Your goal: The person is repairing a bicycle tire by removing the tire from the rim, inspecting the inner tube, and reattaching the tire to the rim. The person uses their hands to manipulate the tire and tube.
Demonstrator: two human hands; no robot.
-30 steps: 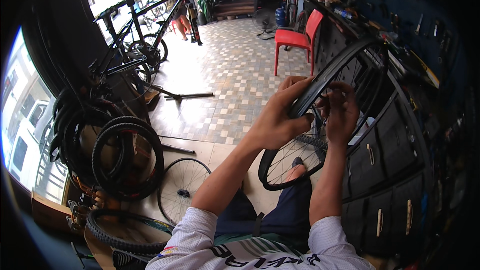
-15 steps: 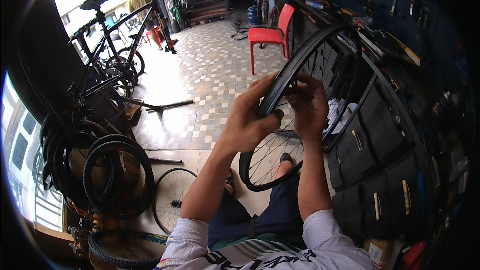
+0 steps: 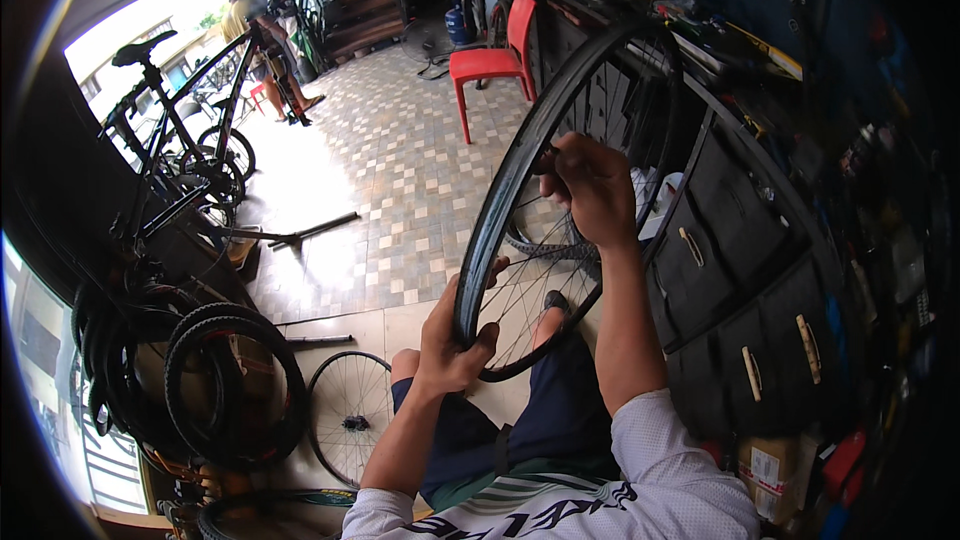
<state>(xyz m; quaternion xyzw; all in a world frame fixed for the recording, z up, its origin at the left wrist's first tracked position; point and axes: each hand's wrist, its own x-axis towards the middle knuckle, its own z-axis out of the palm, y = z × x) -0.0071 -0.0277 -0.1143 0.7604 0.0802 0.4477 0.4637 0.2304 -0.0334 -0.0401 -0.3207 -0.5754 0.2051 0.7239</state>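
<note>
Bicycle wheel [image 3: 498, 202] stands tilted over a person's thighs [image 3: 440, 432], left hand [image 3: 450, 345] curled round its lower side, right hand [image 3: 590, 185] bunched inside its edge, contents unclear; a loosened left grip could let it twist or drop.

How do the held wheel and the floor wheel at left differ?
The held wheel is raised and tilted, gripped by the left hand; the floor wheel is in neither hand. The held wheel shows its outer band; the floor wheel, mainly its spoked face. Both are dark-rimmed and spoked.
</note>
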